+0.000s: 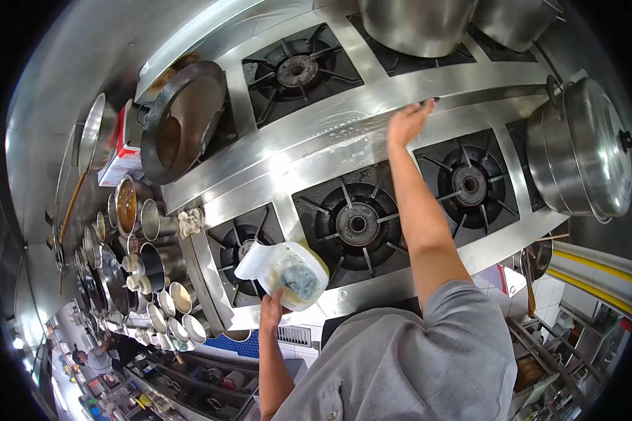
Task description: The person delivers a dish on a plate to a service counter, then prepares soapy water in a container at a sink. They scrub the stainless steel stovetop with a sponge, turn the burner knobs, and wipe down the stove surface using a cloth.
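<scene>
1. Main thing: white container (314,261), open-topped, held up near-left of the centre burner (358,222), partly in front of the left burner (233,261).
2. Pointing: mouth faces up to the camera; the white flap-like end sticks out leftward, away from the centre burner; rounded body is the end nearer that burner.
3. Long axis: roughly sideways, flap end to body end, slightly slanted, with the body end closer to the person.
4. Inside: cloudy liquid plus a dark bluish patch; can't tell what the patch is.
5. Left hand (272,310): near-left of the centre burner, gripping the container's near side, thumb at the rim. Container sits just beyond this hand.
6. Right hand (407,125): beyond the centre burner, to its right, at the steel ledge (260,172). Small dark item (434,99) at the fingertips; can't tell whether the fingers close on it.
7. Container vs right hand: well apart, container nearer the person and further left, centre burner between.
8. Right forearm passes just right of the centre burner. Wet streaks on the ledge beyond that burner.
9. Lidded pot (576,151) well right of the centre burner; wok (193,116) far-left of it.
</scene>
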Available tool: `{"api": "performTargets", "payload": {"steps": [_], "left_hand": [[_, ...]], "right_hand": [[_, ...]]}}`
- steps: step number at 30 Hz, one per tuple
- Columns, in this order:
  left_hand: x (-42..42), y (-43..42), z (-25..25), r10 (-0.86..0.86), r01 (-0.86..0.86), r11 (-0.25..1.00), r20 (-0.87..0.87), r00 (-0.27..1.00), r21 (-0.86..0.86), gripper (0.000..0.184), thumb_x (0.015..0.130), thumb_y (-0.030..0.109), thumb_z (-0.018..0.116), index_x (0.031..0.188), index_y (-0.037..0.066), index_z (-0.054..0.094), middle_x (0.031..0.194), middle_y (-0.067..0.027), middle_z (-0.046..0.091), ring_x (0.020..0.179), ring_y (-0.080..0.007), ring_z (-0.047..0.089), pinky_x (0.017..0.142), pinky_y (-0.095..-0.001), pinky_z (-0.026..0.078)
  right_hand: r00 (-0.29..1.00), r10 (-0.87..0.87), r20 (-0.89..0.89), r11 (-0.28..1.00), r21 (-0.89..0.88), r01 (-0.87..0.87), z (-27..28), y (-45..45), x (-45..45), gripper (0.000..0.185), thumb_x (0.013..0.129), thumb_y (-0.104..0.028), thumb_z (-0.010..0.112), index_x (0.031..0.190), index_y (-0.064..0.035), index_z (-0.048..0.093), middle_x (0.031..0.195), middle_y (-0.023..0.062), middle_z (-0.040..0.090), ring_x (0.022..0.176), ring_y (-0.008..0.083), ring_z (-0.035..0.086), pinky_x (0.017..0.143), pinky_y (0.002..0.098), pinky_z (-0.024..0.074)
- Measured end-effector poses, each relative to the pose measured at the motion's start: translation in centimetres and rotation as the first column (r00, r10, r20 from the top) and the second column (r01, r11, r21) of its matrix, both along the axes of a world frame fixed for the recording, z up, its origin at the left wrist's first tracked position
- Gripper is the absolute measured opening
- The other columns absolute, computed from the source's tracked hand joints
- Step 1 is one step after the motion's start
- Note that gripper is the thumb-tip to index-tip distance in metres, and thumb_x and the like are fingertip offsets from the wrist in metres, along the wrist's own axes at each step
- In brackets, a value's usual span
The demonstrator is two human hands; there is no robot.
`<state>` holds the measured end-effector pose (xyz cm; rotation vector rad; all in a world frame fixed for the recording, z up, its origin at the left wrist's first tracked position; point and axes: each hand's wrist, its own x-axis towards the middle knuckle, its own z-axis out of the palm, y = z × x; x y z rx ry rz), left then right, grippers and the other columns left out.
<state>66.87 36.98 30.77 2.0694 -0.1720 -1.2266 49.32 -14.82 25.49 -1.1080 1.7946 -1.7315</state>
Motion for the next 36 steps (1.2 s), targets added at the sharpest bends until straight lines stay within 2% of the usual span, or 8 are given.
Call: {"api": "performTargets", "payload": {"steps": [3, 12, 15, 19, 20, 22, 29, 36], "left_hand": [[-0.6, 1.3, 0.5, 0.101, -0.100, 0.994, 0.020, 0.995, -0.036, 0.069, 0.095, 0.053, 0.045, 0.126, -0.008, 0.049, 0.107, -0.0233, 0.063, 0.085, -0.0290, 0.068, 0.070, -0.0355, 0.058], [-5.1, 13.2, -3.2, 0.102, -0.244, 0.966, 0.738, 0.667, 0.086, 0.046, 0.100, 0.034, 0.044, 0.089, -0.004, 0.066, 0.060, -0.0146, 0.063, 0.054, -0.0194, 0.061, 0.051, -0.0338, 0.048], [-6.1, 18.8, -6.5, -0.009, -0.265, 0.917, 0.679, 0.734, 0.298, 0.043, 0.098, 0.035, 0.046, 0.088, -0.002, 0.065, 0.059, -0.0125, 0.062, 0.053, -0.0186, 0.061, 0.050, -0.0336, 0.047], [-8.0, 28.3, -13.1, 0.541, -0.439, 0.823, -0.263, 0.799, 0.360, 0.028, 0.093, 0.025, 0.047, 0.103, 0.002, 0.060, 0.081, -0.0153, 0.066, 0.056, -0.0210, 0.062, 0.048, -0.0315, 0.049], [-9.1, 33.1, -17.3, -0.052, 0.095, 0.978, -0.223, 0.973, 0.184, 0.030, 0.092, 0.028, 0.049, 0.105, 0.004, 0.060, 0.083, -0.0144, 0.066, 0.061, -0.0224, 0.063, 0.050, -0.0337, 0.050], [-9.7, 37.0, -21.0, -0.853, 0.801, 0.517, 0.100, 0.513, 0.301, 0.033, 0.089, 0.034, 0.052, 0.108, 0.008, 0.060, 0.090, -0.0141, 0.066, 0.072, -0.0254, 0.065, 0.053, -0.0389, 0.051], [-0.1, 41.0, -23.1, 0.064, -0.045, 0.981, -0.092, 0.994, 0.190, 0.032, 0.086, 0.034, 0.057, 0.100, 0.007, 0.066, 0.086, -0.0139, 0.068, 0.076, -0.0275, 0.064, 0.065, -0.0397, 0.051], [2.7, 42.9, -21.0, 0.590, -0.521, 0.800, -0.234, 0.773, 0.297, 0.029, 0.091, 0.024, 0.051, 0.113, 0.005, 0.056, 0.080, -0.0120, 0.067, 0.054, -0.0162, 0.057, 0.044, -0.0299, 0.045]], "right_hand": [[0.721, 0.073, -0.689, 0.995, -0.003, -0.104, 0.6, 0.6, -3.6, 0.047, 0.092, -0.016, 0.047, 0.134, 0.0051, 0.044, 0.143, 0.0252, 0.041, 0.135, 0.0380, 0.035, 0.113, 0.0500, 0.0225], [0.163, 0.486, -0.858, 0.674, 0.250, -0.695, 3.0, 12.2, 14.1, 0.058, 0.087, -0.030, 0.050, 0.136, 0.0014, 0.046, 0.141, 0.0200, 0.046, 0.134, 0.0333, 0.039, 0.114, 0.0501, 0.0217], [-0.085, 0.496, -0.864, 0.491, 0.359, -0.793, 3.8, 10.3, 14.9, 0.056, 0.088, -0.031, 0.051, 0.135, -0.0013, 0.047, 0.139, 0.0154, 0.049, 0.133, 0.0285, 0.041, 0.113, 0.0467, 0.0245], [0.096, 0.405, -0.909, 0.738, 0.263, -0.621, 3.7, 5.8, 7.9, 0.052, 0.088, -0.025, 0.051, 0.135, -0.0028, 0.048, 0.135, 0.0143, 0.053, 0.131, 0.0268, 0.043, 0.112, 0.0513, 0.0248], [0.155, 0.441, -0.884, 0.774, 0.287, -0.565, 4.6, 5.8, 6.6, 0.052, 0.089, -0.026, 0.050, 0.135, -0.0016, 0.048, 0.138, 0.0154, 0.050, 0.133, 0.0286, 0.041, 0.112, 0.0521, 0.0239], [0.167, 0.479, -0.862, 0.813, 0.364, -0.453, 4.6, 6.9, 7.9, 0.056, 0.089, -0.027, 0.050, 0.136, 0.0027, 0.044, 0.141, 0.0189, 0.045, 0.135, 0.0331, 0.037, 0.113, 0.0505, 0.0237], [-0.147, 0.429, -0.891, 0.419, 0.340, -0.842, 3.4, 18.5, 30.1, 0.050, 0.090, -0.026, 0.045, 0.131, 0.0006, 0.049, 0.137, 0.0174, 0.050, 0.131, 0.0298, 0.042, 0.111, 0.0429, 0.0281], [-0.239, 0.467, -0.851, 0.554, 0.492, -0.672, 8.9, 16.5, 22.9, 0.049, 0.087, -0.027, 0.046, 0.131, -0.0060, 0.050, 0.134, 0.0123, 0.053, 0.125, 0.0290, 0.049, 0.104, 0.0432, 0.0370]]}}
